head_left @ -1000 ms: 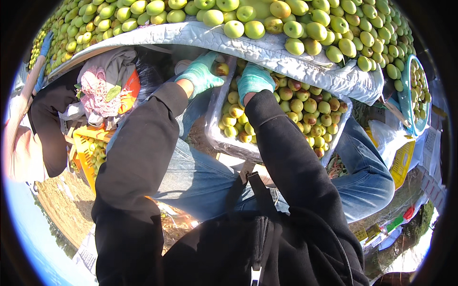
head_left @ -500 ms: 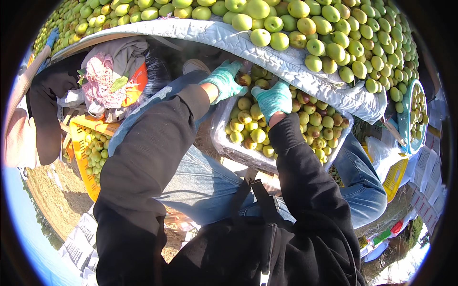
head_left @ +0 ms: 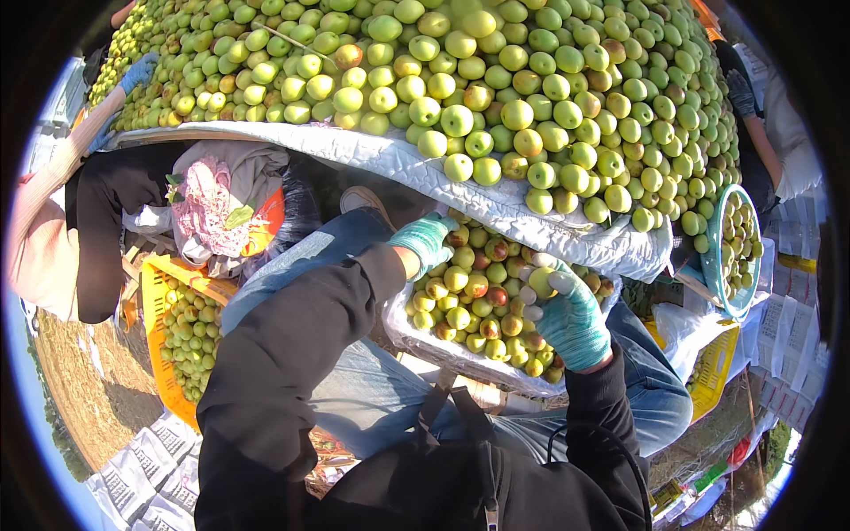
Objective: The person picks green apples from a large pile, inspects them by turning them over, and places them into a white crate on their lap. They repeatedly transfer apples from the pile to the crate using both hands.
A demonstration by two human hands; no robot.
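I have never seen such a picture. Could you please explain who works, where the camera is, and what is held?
No machine here: a person wears a fisheye camera on the head, so we look down past their dark sleeves, and edges bend. Their gloved right hand holds a greenish fruit above a plastic-lined container of fruits. The left hand is at the container's far left corner; its grip is unclear. Beyond, a heap of green fruits is edged by a pale quilted sheet.

A bunched pink cloth (head_left: 210,208) shows near a yellow crate (head_left: 154,319) at my left; a blue basket (head_left: 713,258) stands at my right.
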